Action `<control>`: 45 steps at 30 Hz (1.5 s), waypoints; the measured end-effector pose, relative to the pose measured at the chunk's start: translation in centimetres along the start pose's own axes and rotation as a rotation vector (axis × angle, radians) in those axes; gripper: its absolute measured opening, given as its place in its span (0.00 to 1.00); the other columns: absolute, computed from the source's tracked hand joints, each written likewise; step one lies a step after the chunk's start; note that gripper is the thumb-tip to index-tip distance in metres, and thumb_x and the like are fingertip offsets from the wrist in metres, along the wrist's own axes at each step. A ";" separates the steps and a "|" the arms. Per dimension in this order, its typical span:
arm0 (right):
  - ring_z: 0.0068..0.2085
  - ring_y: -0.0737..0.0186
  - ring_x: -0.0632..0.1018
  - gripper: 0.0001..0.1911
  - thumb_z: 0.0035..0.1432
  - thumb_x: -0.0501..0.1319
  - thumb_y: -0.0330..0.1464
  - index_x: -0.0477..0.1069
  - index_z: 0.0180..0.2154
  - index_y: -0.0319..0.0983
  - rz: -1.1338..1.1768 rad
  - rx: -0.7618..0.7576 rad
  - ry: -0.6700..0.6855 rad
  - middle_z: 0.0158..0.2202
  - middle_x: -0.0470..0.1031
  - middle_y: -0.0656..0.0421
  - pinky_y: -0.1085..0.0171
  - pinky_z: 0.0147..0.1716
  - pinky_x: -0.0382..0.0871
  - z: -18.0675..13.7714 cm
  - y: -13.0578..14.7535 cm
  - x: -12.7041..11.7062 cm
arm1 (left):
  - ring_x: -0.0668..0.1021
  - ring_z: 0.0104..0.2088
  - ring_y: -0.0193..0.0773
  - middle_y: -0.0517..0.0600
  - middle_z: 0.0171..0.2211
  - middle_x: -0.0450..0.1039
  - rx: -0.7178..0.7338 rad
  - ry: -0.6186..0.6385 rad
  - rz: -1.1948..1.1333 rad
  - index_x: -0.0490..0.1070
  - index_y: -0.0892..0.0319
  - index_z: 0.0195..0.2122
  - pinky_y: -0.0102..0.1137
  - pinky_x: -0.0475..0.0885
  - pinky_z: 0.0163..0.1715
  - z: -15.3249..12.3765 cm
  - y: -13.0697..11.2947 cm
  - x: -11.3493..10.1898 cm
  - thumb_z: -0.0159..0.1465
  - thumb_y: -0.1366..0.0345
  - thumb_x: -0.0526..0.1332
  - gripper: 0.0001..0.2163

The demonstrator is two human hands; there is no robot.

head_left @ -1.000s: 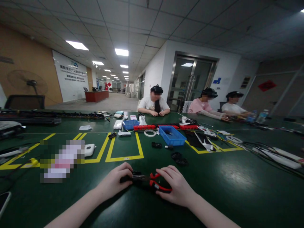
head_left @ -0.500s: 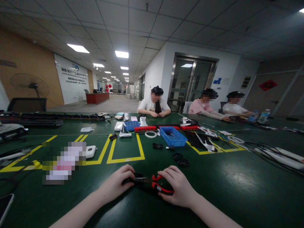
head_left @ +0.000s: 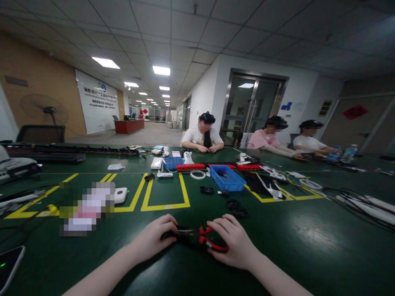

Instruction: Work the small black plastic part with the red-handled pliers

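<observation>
- The left hand (head_left: 156,236) lies on the dark green tabletop (head_left: 308,242) near its front edge, fingers curled and pinching a small black part (head_left: 169,235) at the nose of the pliers (head_left: 200,237).
- The right hand (head_left: 233,242) is curled over the pliers' red handles, fingertips pressed down on them; the pliers lie flat between the two hands.
- Yellow tape lines (head_left: 182,191) mark boxes on the glossy tabletop beyond the hands.
- Just past the hands lie a few loose black pieces (head_left: 237,208). Farther back are a blue tray (head_left: 226,177), a white tape ring (head_left: 198,174) and red strips (head_left: 189,166).
- A phone (head_left: 9,265) sits at the lower left edge, and cables (head_left: 345,195) trail along the right.
- Three people (head_left: 203,137) sit along the far side, arms on the tabletop.
- Behind them are a glass door (head_left: 251,109) in a white wall and a long hall with ceiling lights (head_left: 105,62).
- A standing fan (head_left: 45,110) stands by the brown wall at left.
</observation>
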State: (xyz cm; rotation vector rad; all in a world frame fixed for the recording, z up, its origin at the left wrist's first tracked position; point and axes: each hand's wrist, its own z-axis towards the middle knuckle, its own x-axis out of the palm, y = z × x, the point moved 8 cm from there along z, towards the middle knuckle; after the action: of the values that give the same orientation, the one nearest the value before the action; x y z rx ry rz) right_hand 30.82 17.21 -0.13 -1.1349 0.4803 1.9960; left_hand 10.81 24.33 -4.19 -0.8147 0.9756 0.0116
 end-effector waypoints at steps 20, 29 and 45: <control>0.42 0.55 0.77 0.31 0.47 0.67 0.42 0.70 0.52 0.40 0.132 0.136 0.062 0.44 0.77 0.52 0.54 0.47 0.67 -0.3 -0.9 1.1 | 0.76 0.48 0.39 0.51 0.49 0.72 0.022 0.002 0.000 0.74 0.56 0.43 0.35 0.73 0.50 0.0 0.1 0.0 0.63 0.69 0.63 0.08; 0.42 0.56 0.77 0.29 0.49 0.68 0.42 0.70 0.52 0.39 0.082 0.102 0.079 0.44 0.78 0.52 0.54 0.47 0.68 0.2 0.0 0.0 | 0.76 0.47 0.39 0.51 0.49 0.71 0.052 0.011 0.059 0.74 0.55 0.45 0.35 0.73 0.49 -0.1 -0.3 0.1 0.64 0.68 0.62 0.09; 0.48 0.51 0.77 0.30 0.51 0.67 0.40 0.67 0.55 0.39 0.010 0.005 0.032 0.47 0.77 0.51 0.44 0.58 0.62 0.2 0.5 -0.1 | 0.76 0.48 0.39 0.51 0.50 0.70 0.044 0.003 0.076 0.74 0.55 0.45 0.35 0.73 0.51 -0.2 -0.3 0.1 0.65 0.68 0.61 0.08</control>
State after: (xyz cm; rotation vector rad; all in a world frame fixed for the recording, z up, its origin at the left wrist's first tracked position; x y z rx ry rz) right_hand 30.34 17.00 0.09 -1.1657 0.5076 1.9865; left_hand 10.79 23.98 -4.13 -0.7371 1.0057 0.0536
